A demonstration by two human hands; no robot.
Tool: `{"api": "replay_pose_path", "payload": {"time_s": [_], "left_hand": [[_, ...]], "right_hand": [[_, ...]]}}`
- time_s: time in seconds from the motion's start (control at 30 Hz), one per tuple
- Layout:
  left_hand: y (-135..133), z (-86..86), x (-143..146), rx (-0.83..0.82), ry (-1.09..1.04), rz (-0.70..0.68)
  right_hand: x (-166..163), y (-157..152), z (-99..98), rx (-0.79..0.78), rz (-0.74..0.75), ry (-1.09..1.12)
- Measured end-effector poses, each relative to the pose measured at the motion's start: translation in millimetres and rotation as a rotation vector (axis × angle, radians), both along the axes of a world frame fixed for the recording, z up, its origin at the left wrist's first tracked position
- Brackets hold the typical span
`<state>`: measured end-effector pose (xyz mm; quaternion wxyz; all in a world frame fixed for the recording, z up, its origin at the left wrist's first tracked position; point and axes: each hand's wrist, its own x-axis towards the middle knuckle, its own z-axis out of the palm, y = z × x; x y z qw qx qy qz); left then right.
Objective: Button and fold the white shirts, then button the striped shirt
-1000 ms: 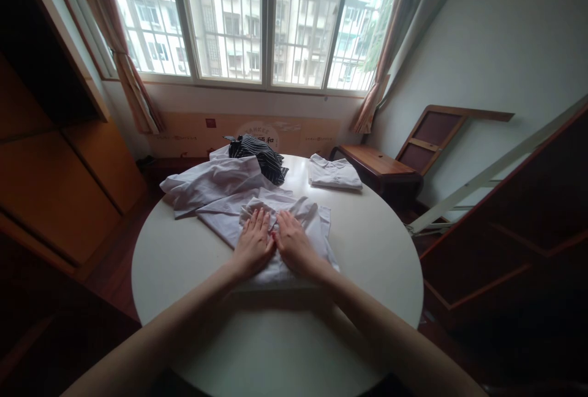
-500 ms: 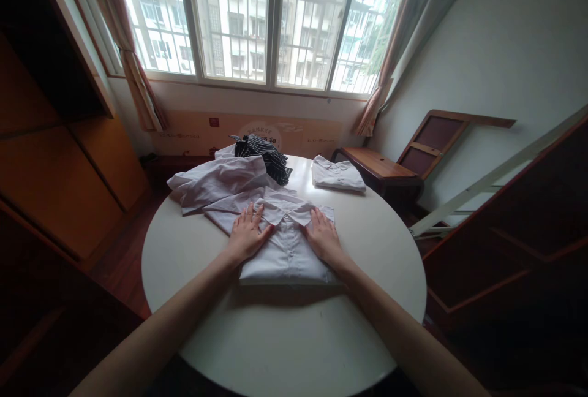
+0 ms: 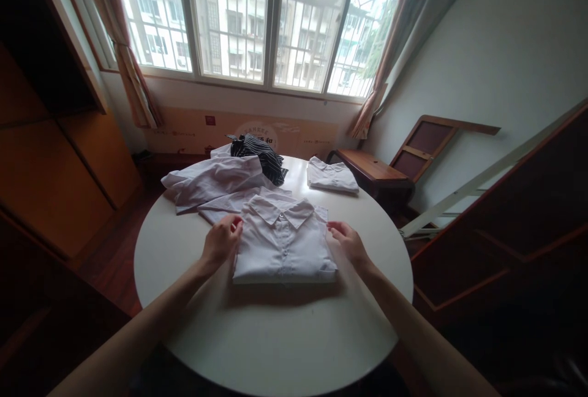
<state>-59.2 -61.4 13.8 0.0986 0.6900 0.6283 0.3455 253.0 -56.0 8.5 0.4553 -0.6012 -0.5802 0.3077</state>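
Observation:
A white button-up shirt (image 3: 285,250) lies folded into a neat rectangle on the round white table (image 3: 275,342), its collar at the far side and its button line down the middle. At its left edge, my left hand (image 3: 223,239) has its fingers curled in a pinch on the cloth. My right hand (image 3: 346,241) pinches the opposite edge in the same way, just below the collar's level. How much fabric is between the fingers is partly hidden.
Behind the shirt sits a loose heap of pale shirts (image 3: 215,182) with a black striped garment (image 3: 260,155) on top. A second folded white shirt (image 3: 333,175) rests at the back right. Beyond the table are a wooden bench (image 3: 372,167) and a window (image 3: 239,23).
Both hands have lifted off the collar area, where they lay flat, and moved outward and nearer to the shirt's side edges. The fingers have curled. The view has shifted slightly.

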Motion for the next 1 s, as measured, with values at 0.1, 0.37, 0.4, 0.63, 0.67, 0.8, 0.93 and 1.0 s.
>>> {"api": "replay_pose_path", "payload": {"time_s": [0.1, 0.37, 0.4, 0.63, 0.67, 0.8, 0.93, 1.0], "left_hand": [[-20, 1.3, -8, -0.17, -0.081, -0.072], [-74, 1.2, -12, -0.345, -0.373, -0.18], [-77, 0.9, -14, -0.345, -0.4, -0.163], [-79, 1.3, -18, -0.392, -0.341, -0.218], [-78, 1.5, -17, -0.391, -0.34, -0.218], [-75, 1.1, -14, -0.432, -0.392, -0.229], [-76, 4.2, -12, -0.472, -0.352, -0.244], [-76, 7.4, -11, -0.494, -0.28, -0.271]], "right_hand": [[4, -29, 6.5, -0.028, 0.022, -0.072], [-15, -77, 17.1, -0.201, 0.113, -0.242], [-14, -77, 16.8, -0.217, 0.106, -0.225], [-5, -72, 3.1, -0.222, 0.121, -0.15], [-5, -73, 0.9, -0.2, 0.11, -0.141], [-8, -75, -3.8, -0.168, 0.093, -0.089], [-14, -73, -0.3, -0.179, 0.109, -0.178], [-15, -72, 3.5, -0.202, 0.133, -0.227]]}}
